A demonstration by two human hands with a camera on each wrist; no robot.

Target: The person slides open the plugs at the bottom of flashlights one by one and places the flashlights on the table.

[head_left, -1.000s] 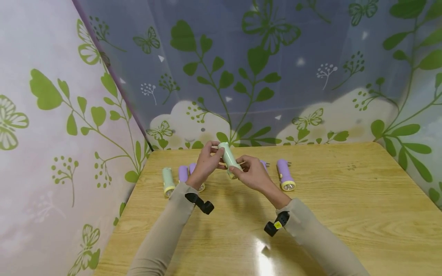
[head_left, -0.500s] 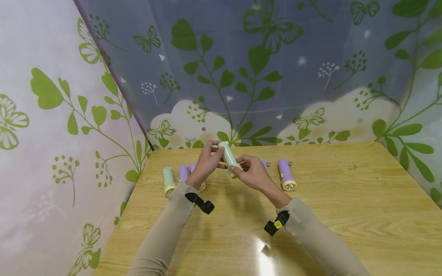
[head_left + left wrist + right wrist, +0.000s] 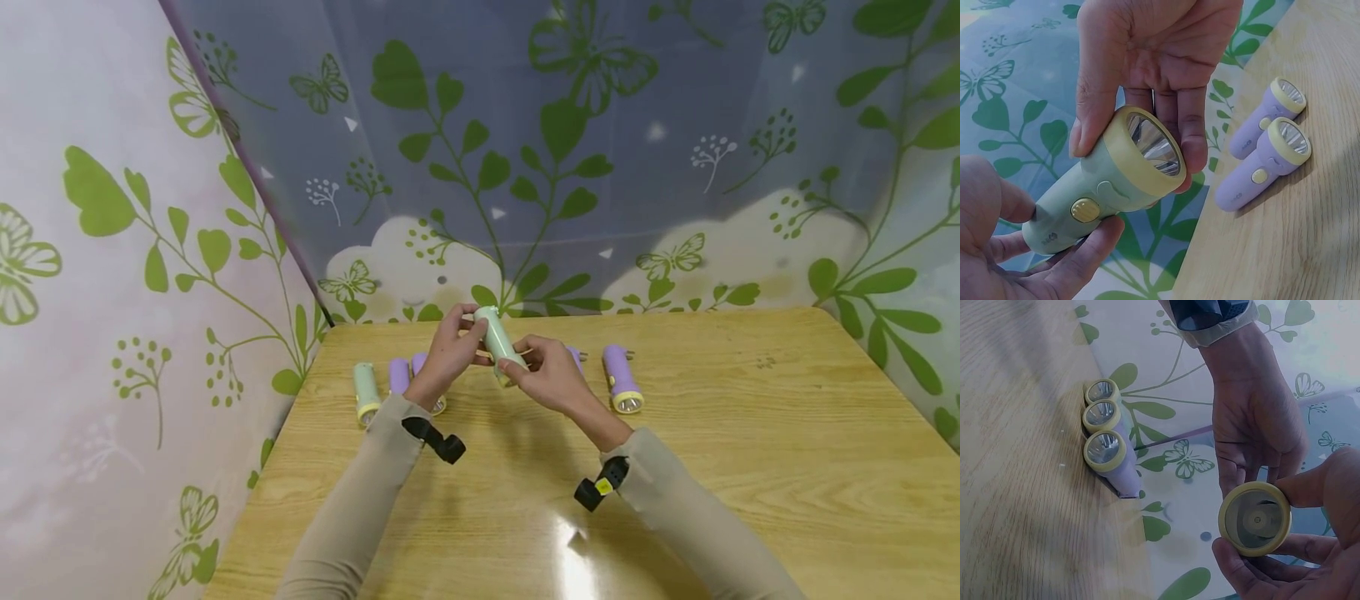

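Note:
A pale green flashlight [image 3: 498,340] with a yellow head ring is held tilted above the table by both hands. My left hand [image 3: 448,354] grips its tail end, thumb on one side and fingers on the other. At the head end, my right hand [image 3: 550,373] pinches the yellow ring between thumb and fingers. In the left wrist view the flashlight [image 3: 1100,181] shows a yellow button on its side and a clear lens with a reflector. The right wrist view looks straight into the lens of the flashlight [image 3: 1256,519]; no light shines from it.
Another green flashlight [image 3: 365,393] lies at the left, beside two purple flashlights [image 3: 398,377] partly behind my left arm. To the right lies a purple flashlight [image 3: 621,379]; one more purple flashlight [image 3: 575,358] is mostly hidden by my right hand. All rest on the wooden table [image 3: 750,433].

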